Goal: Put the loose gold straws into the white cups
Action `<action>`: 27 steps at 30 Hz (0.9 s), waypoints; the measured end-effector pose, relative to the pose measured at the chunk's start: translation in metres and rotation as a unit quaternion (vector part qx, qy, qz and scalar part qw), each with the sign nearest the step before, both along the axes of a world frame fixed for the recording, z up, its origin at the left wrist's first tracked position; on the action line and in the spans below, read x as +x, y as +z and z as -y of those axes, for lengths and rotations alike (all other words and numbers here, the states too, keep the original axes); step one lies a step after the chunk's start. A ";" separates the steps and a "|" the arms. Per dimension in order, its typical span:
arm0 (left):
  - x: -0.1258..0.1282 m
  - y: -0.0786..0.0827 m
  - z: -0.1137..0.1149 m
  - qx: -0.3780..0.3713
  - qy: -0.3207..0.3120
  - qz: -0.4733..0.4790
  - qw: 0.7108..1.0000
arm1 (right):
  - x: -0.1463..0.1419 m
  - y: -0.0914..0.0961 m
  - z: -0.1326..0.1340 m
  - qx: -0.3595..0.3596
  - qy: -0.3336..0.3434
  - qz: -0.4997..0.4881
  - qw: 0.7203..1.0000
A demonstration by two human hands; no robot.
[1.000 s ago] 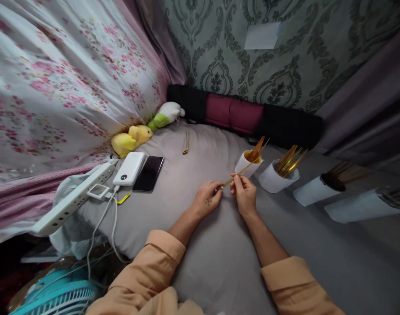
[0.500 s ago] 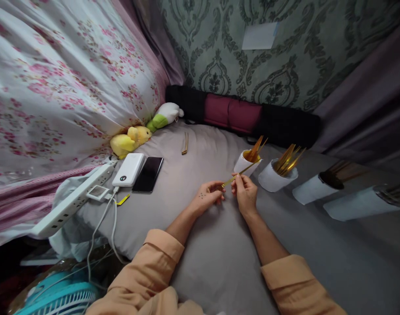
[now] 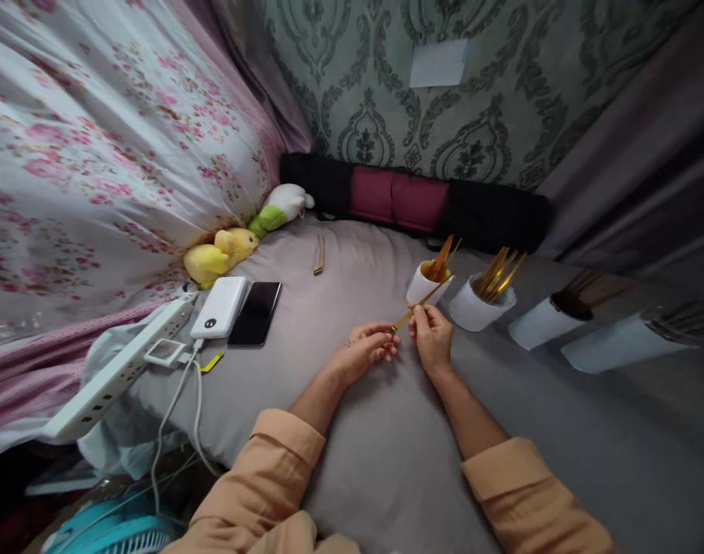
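Observation:
A thin gold strip [image 3: 425, 298] slants between my two hands over the grey sheet. My left hand [image 3: 366, 348] pinches its lower end between thumb and fingers. Further up, my right hand [image 3: 431, 335] grips the strip with thumb and forefinger, and its far end sticks out up and to the right. Just beyond my right hand is a white cup [image 3: 419, 286] holding orange-gold strips [image 3: 441, 264]. Beside it stands a second white cup [image 3: 475, 312] with more gold strips [image 3: 498, 278]. A bent gold piece [image 3: 319, 255] lies on the sheet, away from my hands.
Two white tubes [image 3: 536, 327] [image 3: 605, 346] with dark strips lean at the right. On the left are a phone [image 3: 255, 314], a white power bank [image 3: 220, 306], a power strip [image 3: 121, 369] and plush toys [image 3: 218, 258]. A black and maroon roll [image 3: 398, 201] lies along the wall.
The view has shifted slightly, so most things sit a little further left. Both hands keep hold of the gold strip, and the left hand's fingers have shifted slightly at its lower end.

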State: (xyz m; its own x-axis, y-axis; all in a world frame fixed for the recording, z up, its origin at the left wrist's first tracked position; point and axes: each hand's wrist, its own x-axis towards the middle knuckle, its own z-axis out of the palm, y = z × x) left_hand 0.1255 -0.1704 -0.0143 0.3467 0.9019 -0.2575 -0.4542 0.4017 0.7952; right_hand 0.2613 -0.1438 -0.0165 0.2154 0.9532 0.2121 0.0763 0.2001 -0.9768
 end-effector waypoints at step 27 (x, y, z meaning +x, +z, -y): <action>0.004 -0.001 0.002 -0.055 -0.038 0.029 0.997 | 0.007 -0.001 -0.001 0.004 0.000 0.043 0.999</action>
